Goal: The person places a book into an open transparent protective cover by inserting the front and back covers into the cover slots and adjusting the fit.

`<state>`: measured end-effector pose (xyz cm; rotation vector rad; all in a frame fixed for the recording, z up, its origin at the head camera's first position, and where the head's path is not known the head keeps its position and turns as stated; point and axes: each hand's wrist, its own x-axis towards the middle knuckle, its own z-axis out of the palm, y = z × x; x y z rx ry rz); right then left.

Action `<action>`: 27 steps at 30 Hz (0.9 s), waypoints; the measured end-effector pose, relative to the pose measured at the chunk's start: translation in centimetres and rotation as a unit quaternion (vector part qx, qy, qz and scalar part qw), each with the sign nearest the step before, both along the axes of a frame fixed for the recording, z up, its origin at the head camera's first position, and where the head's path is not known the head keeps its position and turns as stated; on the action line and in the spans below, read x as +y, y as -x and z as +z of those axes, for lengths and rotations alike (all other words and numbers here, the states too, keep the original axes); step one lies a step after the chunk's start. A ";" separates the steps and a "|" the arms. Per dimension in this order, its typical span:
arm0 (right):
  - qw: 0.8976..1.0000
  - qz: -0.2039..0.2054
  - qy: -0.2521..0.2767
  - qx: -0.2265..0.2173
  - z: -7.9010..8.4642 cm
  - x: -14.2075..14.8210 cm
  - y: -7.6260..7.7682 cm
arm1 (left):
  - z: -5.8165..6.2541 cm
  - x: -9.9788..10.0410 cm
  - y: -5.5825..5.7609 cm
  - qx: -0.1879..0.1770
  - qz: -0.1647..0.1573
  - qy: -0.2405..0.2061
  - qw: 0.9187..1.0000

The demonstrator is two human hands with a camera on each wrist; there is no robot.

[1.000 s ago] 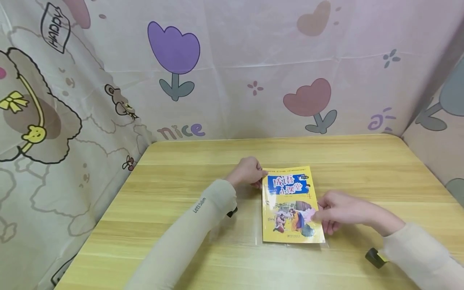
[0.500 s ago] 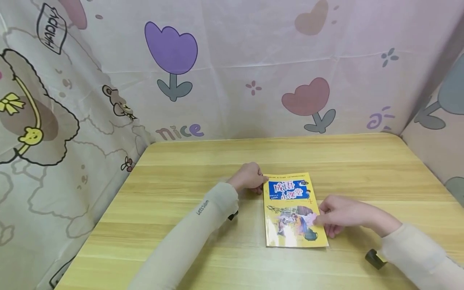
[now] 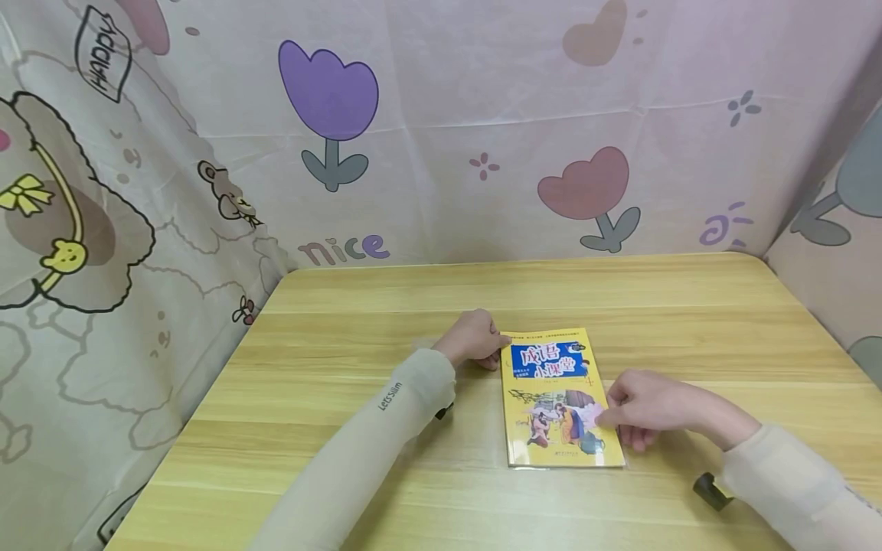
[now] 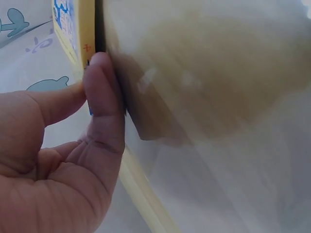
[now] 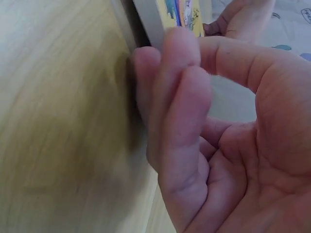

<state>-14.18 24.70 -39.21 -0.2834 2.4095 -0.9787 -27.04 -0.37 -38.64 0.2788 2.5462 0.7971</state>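
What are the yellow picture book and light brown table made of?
The yellow rectangular picture book looks like glossy paper, with pale page edges and soft shine. The flat light brown table seems smooth wood, with grain streaks, though maybe printed laminate.

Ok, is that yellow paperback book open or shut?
Shut: the yellow paperback book shows its illustrated front cover face up, no pages spread.

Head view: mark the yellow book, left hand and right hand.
Yellow book point(image 3: 555, 398): head view, middle of its cover.
Left hand point(image 3: 472, 337): head view, back of hand.
Right hand point(image 3: 653, 402): head view, back of hand.
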 end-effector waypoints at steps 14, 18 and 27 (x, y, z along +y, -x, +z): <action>0.999 -0.017 -0.040 -0.022 0.4 0.0 0.1 | -0.5 0.1 0.5 -0.007 0.014 -0.011 1.000; 0.998 -0.015 -0.052 -0.028 0.5 -0.1 0.3 | -0.5 0.2 0.5 0.007 0.007 -0.004 1.000; 0.997 -0.007 -0.074 -0.022 0.6 -0.1 0.8 | -0.6 0.6 0.6 0.040 0.000 0.016 0.999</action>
